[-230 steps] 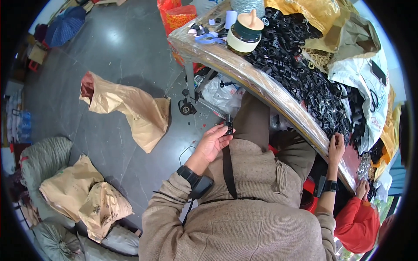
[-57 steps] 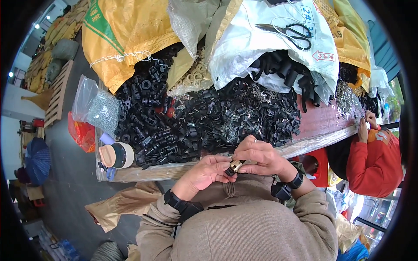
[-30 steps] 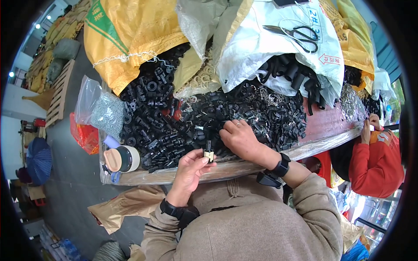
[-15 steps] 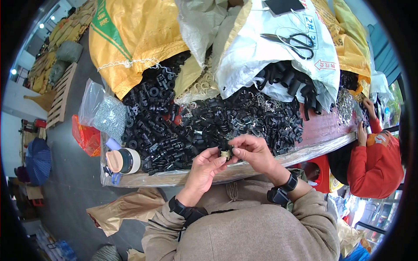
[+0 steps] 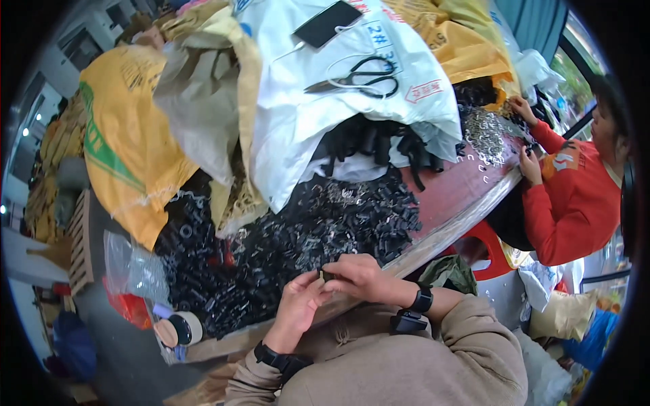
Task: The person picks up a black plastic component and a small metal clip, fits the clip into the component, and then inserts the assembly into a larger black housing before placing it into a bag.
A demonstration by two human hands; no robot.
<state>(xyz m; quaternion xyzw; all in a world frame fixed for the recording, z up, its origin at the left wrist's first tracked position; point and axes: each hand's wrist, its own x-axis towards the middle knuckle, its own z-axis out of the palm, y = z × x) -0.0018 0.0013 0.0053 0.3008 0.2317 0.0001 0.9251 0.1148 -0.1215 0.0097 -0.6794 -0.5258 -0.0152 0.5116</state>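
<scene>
Close to the table's near edge, my two hands meet over a small cream-and-black plastic part (image 5: 322,275). My left hand (image 5: 296,306) pinches it between thumb and fingertips. From the other side my right hand (image 5: 362,277) has its fingers closed on the same part, and they cover most of it. Just beyond the hands spreads a heap of small black plastic pieces (image 5: 365,227) mixed with bits of metal. Larger black ring-shaped and tubular fittings (image 5: 223,291) lie to the left. Cream pieces (image 5: 238,203) spill from a sack behind.
Scissors (image 5: 362,81) and a phone (image 5: 328,24) rest on a white sack (image 5: 298,88). A yellow sack (image 5: 132,128) stands at left. A lidded cup (image 5: 187,327) sits at the left corner. At right, a person in red (image 5: 572,203) handles metal pieces (image 5: 485,139).
The view has swung to the right, so the table appears shifted left and tilted. Both hands still grip the small part, and my right fingers now cover more of it.
</scene>
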